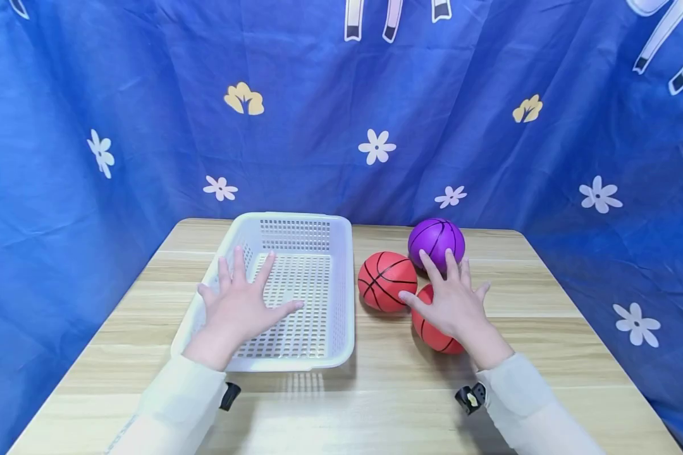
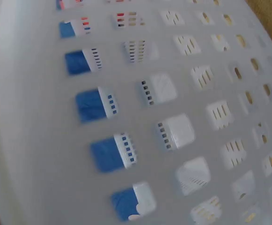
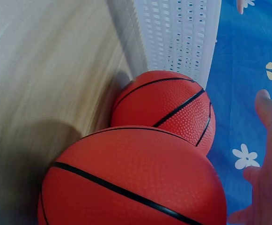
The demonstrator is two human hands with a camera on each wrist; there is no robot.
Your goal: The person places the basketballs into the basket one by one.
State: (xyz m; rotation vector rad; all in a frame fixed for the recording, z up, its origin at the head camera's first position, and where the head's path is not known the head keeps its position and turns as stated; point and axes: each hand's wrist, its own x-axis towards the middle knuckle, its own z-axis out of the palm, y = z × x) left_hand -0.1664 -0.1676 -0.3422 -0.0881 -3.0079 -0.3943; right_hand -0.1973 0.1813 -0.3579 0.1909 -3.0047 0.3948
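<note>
My left hand (image 1: 238,308) is spread over the left side of a white plastic basket (image 1: 341,303), fingers straight and holding nothing. Perforated basket wall (image 2: 173,103) fills the left wrist view. My right hand (image 1: 454,302), fingers also spread, hovers over the nearer red toy basketball (image 1: 438,336) and partly hides it. Left of that hand sits a second red basketball (image 1: 386,281), close beside the basket. Behind the fingertips is a purple basketball (image 1: 441,237). In the right wrist view the nearer red ball (image 3: 131,173) overlaps the other red ball (image 3: 159,103), with fingers at the right edge.
The basket and balls stand on a light wood-grain table (image 1: 375,404). A blue curtain (image 1: 307,145) with white flowers and yellow shapes hangs behind the table and along both sides. A dark wrist device (image 1: 471,398) shows at the right cuff.
</note>
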